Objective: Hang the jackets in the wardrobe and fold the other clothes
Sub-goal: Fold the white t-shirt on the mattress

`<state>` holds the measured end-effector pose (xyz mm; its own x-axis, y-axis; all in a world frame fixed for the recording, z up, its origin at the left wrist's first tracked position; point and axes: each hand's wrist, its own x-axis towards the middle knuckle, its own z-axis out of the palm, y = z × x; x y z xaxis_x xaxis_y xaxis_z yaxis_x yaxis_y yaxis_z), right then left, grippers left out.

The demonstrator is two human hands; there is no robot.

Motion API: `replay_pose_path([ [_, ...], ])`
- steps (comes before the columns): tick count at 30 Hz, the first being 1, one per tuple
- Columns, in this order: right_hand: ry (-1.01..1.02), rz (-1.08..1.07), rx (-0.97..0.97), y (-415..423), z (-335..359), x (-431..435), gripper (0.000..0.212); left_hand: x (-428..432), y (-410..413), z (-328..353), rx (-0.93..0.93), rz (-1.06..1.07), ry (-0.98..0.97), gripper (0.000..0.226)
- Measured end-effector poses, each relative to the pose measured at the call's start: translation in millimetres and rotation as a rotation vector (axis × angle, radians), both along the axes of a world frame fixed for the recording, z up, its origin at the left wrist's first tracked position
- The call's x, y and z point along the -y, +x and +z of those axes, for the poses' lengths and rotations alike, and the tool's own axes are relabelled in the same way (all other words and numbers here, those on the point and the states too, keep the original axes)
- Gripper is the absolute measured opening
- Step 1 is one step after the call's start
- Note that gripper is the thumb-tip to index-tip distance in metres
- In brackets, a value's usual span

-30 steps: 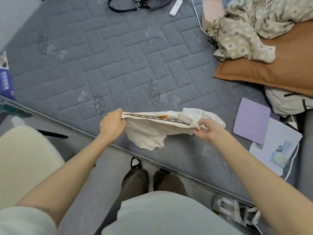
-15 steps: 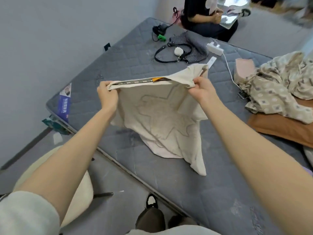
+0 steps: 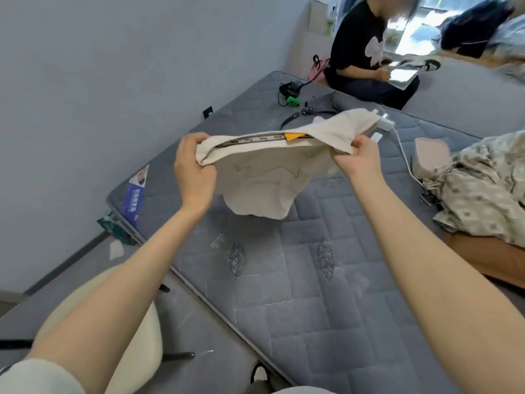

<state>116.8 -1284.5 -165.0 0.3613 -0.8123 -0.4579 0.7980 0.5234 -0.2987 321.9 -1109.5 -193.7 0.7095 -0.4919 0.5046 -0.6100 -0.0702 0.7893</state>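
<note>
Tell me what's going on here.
A person is holding a cream garment up over the grey mattress, the left hand and right hand each gripping one end of its banded top edge. It hangs loose, not yet folded. A patterned heap of cloth lies to the right, and a second person sits at the far end.

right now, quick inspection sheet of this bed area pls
surface: grey quilted mattress with leaf stitching
job's things: cream garment held up above the mattress by its neckline, orange tag showing
clutter: patterned cloth heap on a brown pillow at right; pink box beside it; black bag and green gadget at the far end
grips: left grip and right grip each hold one end of the neckline
cables: white cable runs from a white plug block past the pink box toward the heap
surroundings: seated person with a tablet at the far end; cream chair near left; grey wall
</note>
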Motion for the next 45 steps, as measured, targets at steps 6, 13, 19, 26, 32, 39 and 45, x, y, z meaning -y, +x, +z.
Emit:
replay_pose_path([
  [6, 0.077, 0.137, -0.323, -93, -96, -13, 0.026, -30, -83, -92, -0.014, -0.242, 0.328, 0.033],
  [13, 0.316, 0.368, -0.724, -222, -236, -54, 0.017, -74, -201, -210, -0.142, -0.453, 0.899, 0.018],
  [19, 0.349, 0.316, -1.042, -302, -294, -87, 0.038, -90, -292, -270, 0.093, -0.66, 1.167, 0.017],
  [26, 0.284, 0.122, -1.334, -380, -330, -101, 0.024, -88, -378, -305, -0.06, -1.029, 1.265, 0.035],
  [32, 0.403, 0.352, -1.482, -426, -357, -119, 0.048, -89, -413, -318, -0.34, -1.103, 1.342, 0.043],
  [39, 0.486, 0.45, -1.202, -372, -369, -159, 0.033, -93, -325, -325, -0.41, -0.747, 1.489, 0.033],
  [45, 0.551, 0.472, -1.127, -321, -383, -204, 0.032, -89, -243, -348, -0.499, -0.542, 1.53, 0.041],
])
